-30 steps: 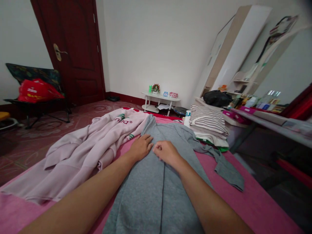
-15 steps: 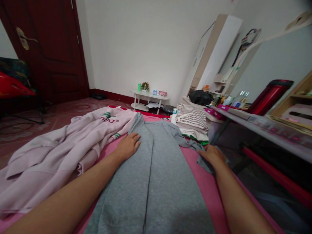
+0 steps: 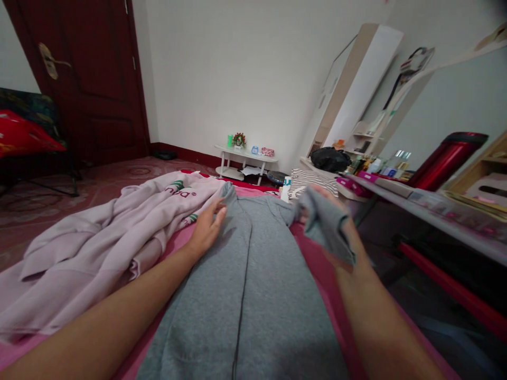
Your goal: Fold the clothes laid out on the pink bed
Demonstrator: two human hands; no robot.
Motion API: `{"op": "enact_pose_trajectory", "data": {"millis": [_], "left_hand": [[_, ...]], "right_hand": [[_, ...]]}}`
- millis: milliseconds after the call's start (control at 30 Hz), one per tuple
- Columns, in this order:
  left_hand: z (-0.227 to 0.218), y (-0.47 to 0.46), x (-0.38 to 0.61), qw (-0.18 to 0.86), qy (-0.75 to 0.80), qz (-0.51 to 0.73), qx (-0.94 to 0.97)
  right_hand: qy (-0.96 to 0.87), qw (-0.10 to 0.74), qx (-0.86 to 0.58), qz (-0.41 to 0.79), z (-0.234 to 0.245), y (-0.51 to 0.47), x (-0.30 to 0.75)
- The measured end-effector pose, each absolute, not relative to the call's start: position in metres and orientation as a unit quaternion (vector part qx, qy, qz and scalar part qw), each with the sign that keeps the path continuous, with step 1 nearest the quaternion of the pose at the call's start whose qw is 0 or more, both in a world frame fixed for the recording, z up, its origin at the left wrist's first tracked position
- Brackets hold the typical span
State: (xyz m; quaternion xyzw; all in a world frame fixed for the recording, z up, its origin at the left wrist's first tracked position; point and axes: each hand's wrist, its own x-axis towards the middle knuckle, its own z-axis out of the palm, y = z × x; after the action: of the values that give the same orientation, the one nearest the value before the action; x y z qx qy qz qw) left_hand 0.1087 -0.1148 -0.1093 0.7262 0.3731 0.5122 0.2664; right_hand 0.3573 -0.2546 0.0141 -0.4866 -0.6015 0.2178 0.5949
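A grey garment [image 3: 253,295] lies spread along the pink bed cover [image 3: 312,266] in front of me. My left hand [image 3: 206,228] rests near the garment's upper left edge, fingers apart and slightly raised. My right hand [image 3: 330,214] is mostly hidden under the garment's grey sleeve [image 3: 330,229], which it grips and lifts above the bed on the right side. A pale pink sweatshirt [image 3: 95,248] with green lettering lies crumpled to the left of the grey garment.
A stack of folded clothes with a striped top [image 3: 309,179] sits at the bed's far right. A cluttered grey table [image 3: 435,203] with a red flask [image 3: 443,158] stands on the right. A small white table [image 3: 245,158], a dark red door [image 3: 87,79] and a chair with a red bag [image 3: 24,140] stand beyond.
My right hand went from the garment's middle to its right sleeve, took hold of it and raised it. My left hand slid slightly up the left edge. My view turned right.
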Motion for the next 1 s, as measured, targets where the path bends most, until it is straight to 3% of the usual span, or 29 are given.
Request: {"op": "enact_pose_trajectory", "data": {"millis": [67,133,267,333,400,500,567,700,1000], "left_hand": [[-0.109,-0.111,0.106,0.377,0.377,0.554,0.640],[-0.111,-0.105,0.102,0.451,0.379,0.559,0.583],[-0.118,-0.095,0.097,0.493,0.396,0.517,0.577],[-0.120,-0.096,0.098,0.457,0.406,0.476,0.633],[-0.121,-0.100,0.100,0.384,0.408,0.432,0.707],[-0.122,-0.107,0.104,0.283,0.391,0.379,0.790],[-0.122,-0.110,0.105,0.223,0.378,0.349,0.828],[-0.119,-0.114,0.106,0.143,0.362,0.304,0.869],[-0.106,-0.134,0.103,0.110,0.369,0.197,0.902]], "right_hand": [[-0.711,0.465,-0.423,0.314,0.021,-0.265,0.310],[-0.761,0.378,-0.407,0.335,0.018,-0.268,0.281],[-0.718,0.392,-0.540,0.198,-0.022,-0.246,0.287],[-0.684,0.371,-0.623,0.082,-0.050,-0.230,0.306],[-0.670,0.292,-0.682,0.005,-0.076,-0.220,0.322],[-0.668,0.141,-0.730,0.003,-0.102,-0.216,0.334],[-0.669,0.094,-0.737,0.020,-0.110,-0.217,0.335],[-0.667,0.080,-0.740,0.023,-0.111,-0.218,0.332],[-0.708,0.097,-0.699,0.033,-0.106,-0.266,0.332]]}}
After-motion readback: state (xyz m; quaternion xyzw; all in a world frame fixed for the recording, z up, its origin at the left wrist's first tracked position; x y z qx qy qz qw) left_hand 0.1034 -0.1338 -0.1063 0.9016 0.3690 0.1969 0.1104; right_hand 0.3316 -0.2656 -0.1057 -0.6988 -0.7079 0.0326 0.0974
